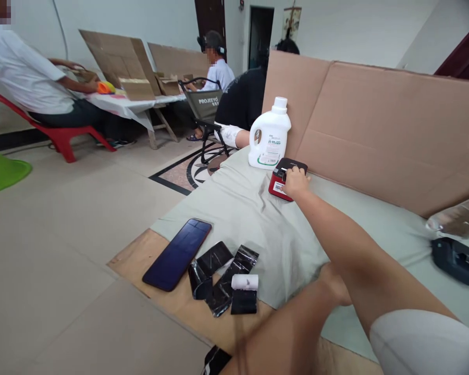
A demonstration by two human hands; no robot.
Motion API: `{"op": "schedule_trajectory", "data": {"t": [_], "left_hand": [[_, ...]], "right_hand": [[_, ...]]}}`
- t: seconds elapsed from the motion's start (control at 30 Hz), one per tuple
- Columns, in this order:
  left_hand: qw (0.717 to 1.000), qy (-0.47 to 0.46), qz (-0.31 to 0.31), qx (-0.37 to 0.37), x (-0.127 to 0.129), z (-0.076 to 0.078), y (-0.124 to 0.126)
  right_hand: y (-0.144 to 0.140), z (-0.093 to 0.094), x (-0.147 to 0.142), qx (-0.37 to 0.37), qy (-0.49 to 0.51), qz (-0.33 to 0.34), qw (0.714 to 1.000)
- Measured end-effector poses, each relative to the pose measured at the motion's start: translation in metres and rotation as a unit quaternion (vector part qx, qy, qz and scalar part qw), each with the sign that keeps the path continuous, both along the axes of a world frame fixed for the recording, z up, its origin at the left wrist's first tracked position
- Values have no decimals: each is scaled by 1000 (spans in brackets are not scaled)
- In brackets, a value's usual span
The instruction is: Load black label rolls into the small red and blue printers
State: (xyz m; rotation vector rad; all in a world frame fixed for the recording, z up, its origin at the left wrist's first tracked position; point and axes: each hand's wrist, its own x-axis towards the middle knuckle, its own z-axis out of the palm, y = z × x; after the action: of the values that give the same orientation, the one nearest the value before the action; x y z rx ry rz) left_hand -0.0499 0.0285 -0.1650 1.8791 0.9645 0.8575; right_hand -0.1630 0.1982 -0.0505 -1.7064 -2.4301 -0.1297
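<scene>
My right hand [297, 182] reaches far across the cloth and grips a small red and black box-shaped device [280, 188]. Its fingers lie over the dark top, near a white label on the red side. A white jug with a handle and cap [271, 136], like a detergent bottle, stands upright just behind the device. My left hand [334, 284] is low, beside my right forearm; that forearm covers its fingers. Closer to me lie crumpled black glossy strips [234, 265], a small white paper roll [245, 282] and a dark-screened smartphone [177, 254].
Greenish cloth [258, 224] partly covers the wooden tabletop [131, 255]. A tall cardboard panel [383, 130] stands along the far right side. A dark device [458, 261] and clear plastic [461, 216] lie at right. Other people sit near a second table [135, 107] and a folding chair [203, 101].
</scene>
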Motion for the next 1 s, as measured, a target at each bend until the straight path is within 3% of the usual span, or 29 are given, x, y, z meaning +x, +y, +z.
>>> {"op": "schedule_trajectory", "data": {"t": [0.17,0.33,0.47,0.57,0.63,0.73,0.87,1.0], "left_hand": [[990,143,5,14,-6,14,-6],[989,142,37,-4,-11,27,-7],[984,14,171,55,-18,31,-9],[946,-109,279,120,-23,29,-9],[922,-157,334,122,-24,27,-6],[921,-174,335,102,-23,24,-1],[945,-182,262,71,-20,21,3],[958,-224,179,30,-18,22,-2]], "right_hand": [[-3,15,40,-21,-3,12,1000],[-27,37,132,-25,4,42,999],[-71,35,220,-4,7,42,999],[-113,21,273,4,16,14,1000],[-145,9,295,13,21,14,1000],[-194,-6,308,33,40,25,998],[-251,-19,298,42,67,61,995],[-282,-27,283,62,86,78,991]]}}
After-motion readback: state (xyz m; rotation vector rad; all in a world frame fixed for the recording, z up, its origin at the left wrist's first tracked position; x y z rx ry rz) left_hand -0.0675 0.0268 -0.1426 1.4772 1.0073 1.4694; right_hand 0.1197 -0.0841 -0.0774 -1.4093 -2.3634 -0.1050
